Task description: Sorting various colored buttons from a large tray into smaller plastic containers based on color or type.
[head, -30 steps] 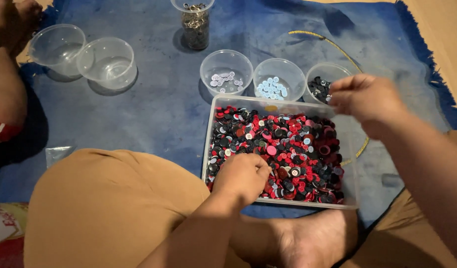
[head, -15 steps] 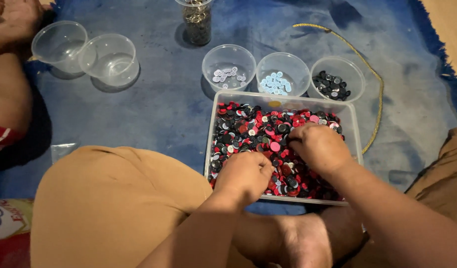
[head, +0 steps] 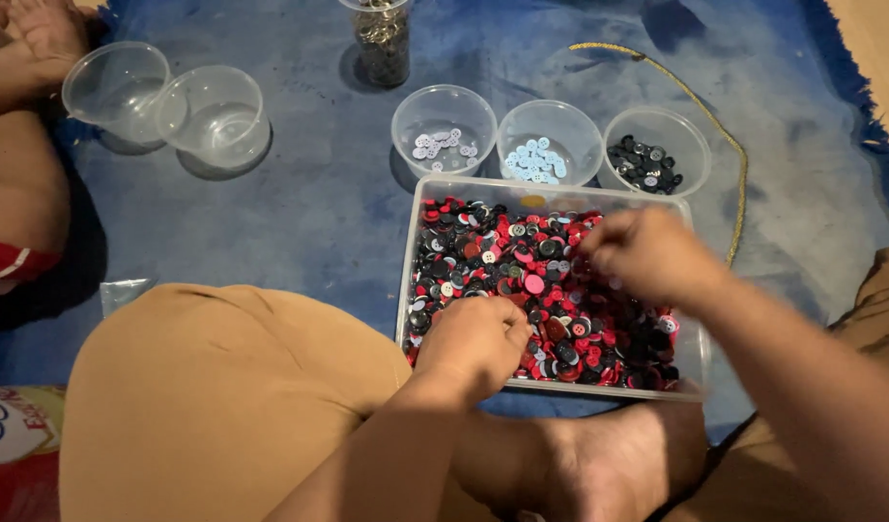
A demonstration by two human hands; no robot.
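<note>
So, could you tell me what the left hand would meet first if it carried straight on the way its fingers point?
Probably the mixed red and black buttons in the clear plastic tray, just beyond the left hand.

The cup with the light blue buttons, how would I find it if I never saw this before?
Start at the big clear tray full of red and black buttons on the blue cloth. Just behind its far edge stand three small clear cups in a row. Yours is the middle cup: pale blue buttons, while the left cup holds whitish ones and the right cup black ones.
</note>
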